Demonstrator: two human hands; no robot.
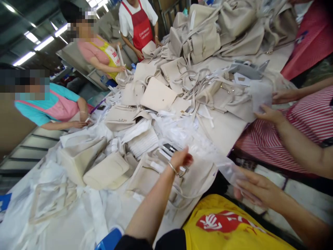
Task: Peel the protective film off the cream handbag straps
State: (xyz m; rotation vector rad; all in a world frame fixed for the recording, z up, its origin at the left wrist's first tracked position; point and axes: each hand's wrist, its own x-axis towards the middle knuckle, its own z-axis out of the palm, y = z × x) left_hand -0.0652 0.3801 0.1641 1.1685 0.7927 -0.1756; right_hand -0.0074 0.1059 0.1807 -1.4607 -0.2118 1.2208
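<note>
My right hand (pixel 256 189), at the lower right, grips one end of a clear plastic bag (pixel 229 170). The thin plastic stretches away to the upper left, toward more crumpled plastic on the pile. My left hand (pixel 181 160), with a bracelet at the wrist, hovers over a beige handbag (pixel 145 177). Motion smears its fingers, so their grip is unclear. Beside it lies a small black and white piece (pixel 169 148), perhaps a tag. Two cream handbags (pixel 106 172) lie to the left of that hand.
A table (pixel 229 133) carries a heap of beige handbags (pixel 203 38), straps and white wrapping. Co-workers stand around it; the one at right, in a striped apron (pixel 312 128), holds a clear bag (pixel 261 95). A blue object (pixel 110 239) sits at the near edge.
</note>
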